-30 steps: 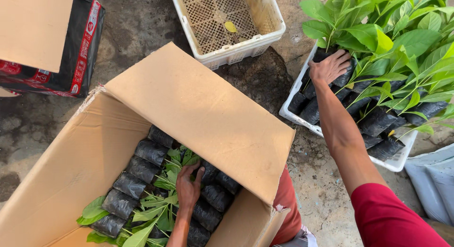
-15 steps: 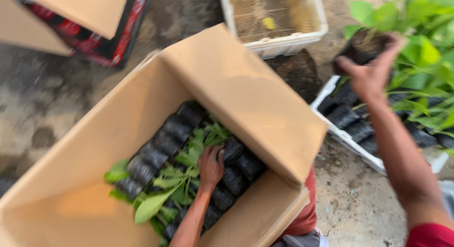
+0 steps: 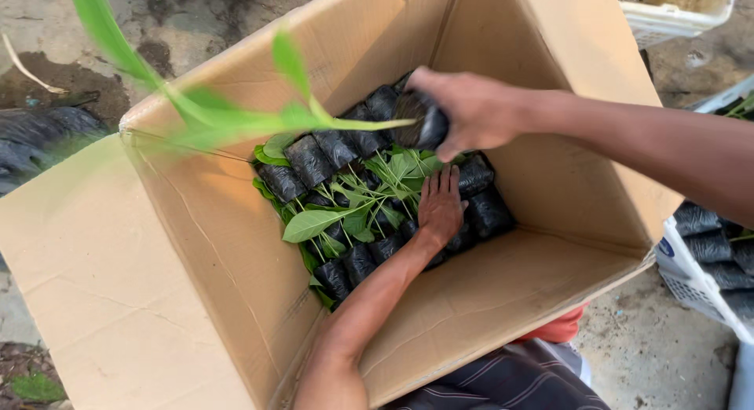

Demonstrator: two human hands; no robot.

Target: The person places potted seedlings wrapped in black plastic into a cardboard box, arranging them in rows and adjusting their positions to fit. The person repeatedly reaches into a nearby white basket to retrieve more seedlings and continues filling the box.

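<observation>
Large brown cardboard box [image 3: 196,245] filling most of the view, flaps open, plain inner walls, no label visible on it. Packed across its floor in rows: seedlings in black plastic grow bags [image 3: 310,160], bags pressed side by side, green leaves [image 3: 314,221] lying over the middle rows. Right hand [image 3: 463,107] over the far end of the box, fingers wrapped tight round one black seedling bag [image 3: 420,119], held on its side just above the back row; thin stem and long green leaves [image 3: 212,119] of that seedling stretching leftward past the box rim, blurred. Left hand [image 3: 440,210] flat inside the box, palm down, fingers straight and close together, resting on the packed bags and leaves just below the held bag, gripping nothing. Behind the box at top right, white slotted plastic crate [image 3: 675,13], only a corner showing. At the right edge, another white crate [image 3: 691,288] with more black bags [image 3: 711,245], partly hidden by the right forearm and the box wall. Upper left on the wet concrete ground [image 3: 181,25]: dark crumpled plastic [image 3: 39,139]. Below the box, a bit of red cloth [image 3: 561,329] and dark striped fabric [image 3: 510,382].
</observation>
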